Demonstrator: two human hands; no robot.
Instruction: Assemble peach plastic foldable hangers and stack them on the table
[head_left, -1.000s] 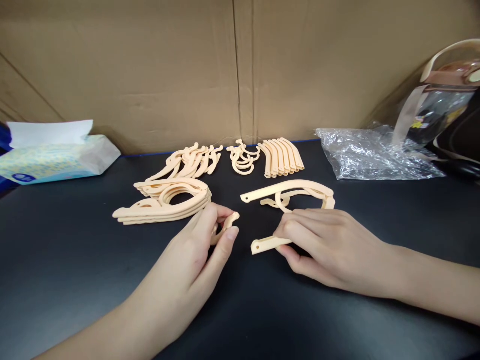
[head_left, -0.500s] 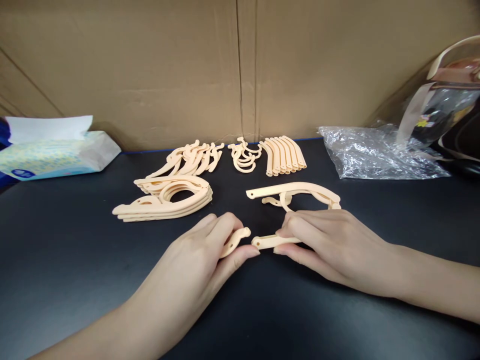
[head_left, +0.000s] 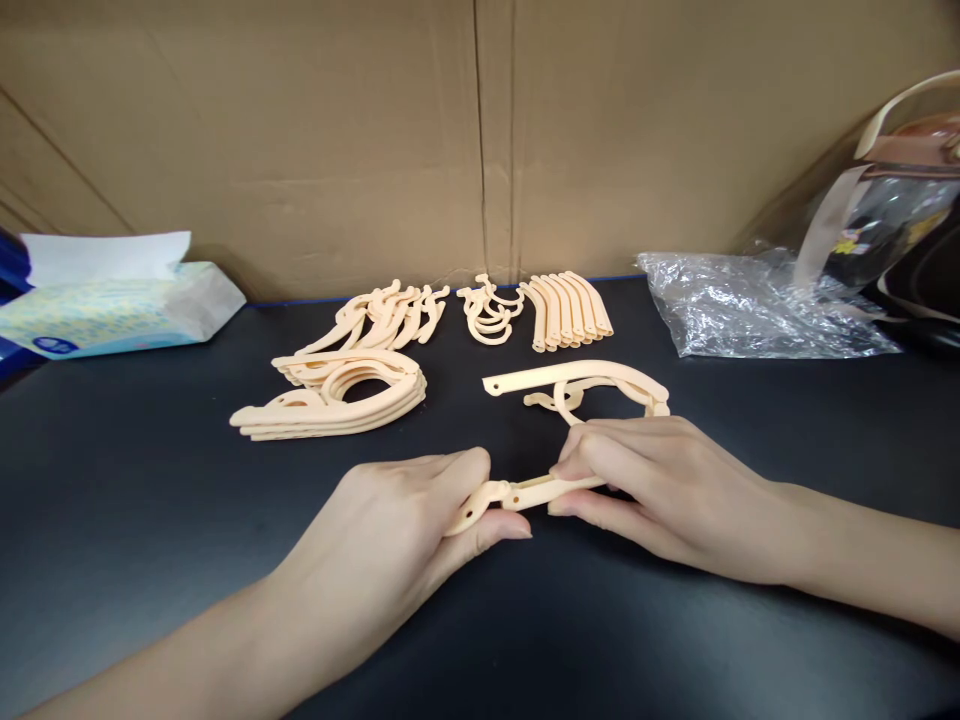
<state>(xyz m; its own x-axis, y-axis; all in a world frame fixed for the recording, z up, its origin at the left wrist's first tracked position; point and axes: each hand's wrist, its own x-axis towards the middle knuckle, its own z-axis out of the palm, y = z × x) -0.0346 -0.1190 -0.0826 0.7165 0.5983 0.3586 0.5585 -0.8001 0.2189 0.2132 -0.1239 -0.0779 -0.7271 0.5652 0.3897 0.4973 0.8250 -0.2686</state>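
Note:
Between thumb and fingers, my left hand (head_left: 409, 535) pinches a cream plastic hanger arm piece (head_left: 471, 512); a hole shows near its curved tip, and the rest is hidden in the hand. My right hand (head_left: 649, 490) is closed on a partly assembled folding hanger (head_left: 581, 378) of the same plastic. Its near arm (head_left: 532, 492) points left, with a slot along it and a hole near its end. The left piece's tip meets that end; whether it sits inside the slot I cannot tell. The hanger's far arm and hook part lie beyond my right hand.
Stacked folded hangers (head_left: 337, 405) lie at the left. Behind them are loose curved arms (head_left: 386, 315), several hooks (head_left: 489, 312) and a row of straight pieces (head_left: 566, 308). A tissue pack (head_left: 127, 310) stands far left; a clear plastic bag (head_left: 750, 305) and a handbag (head_left: 907, 200) are right.
My left hand has moved slightly down and turned, bringing its piece's tip to the hanger's near arm. The hanger in my right hand has shifted a little left, its near arm tilting.

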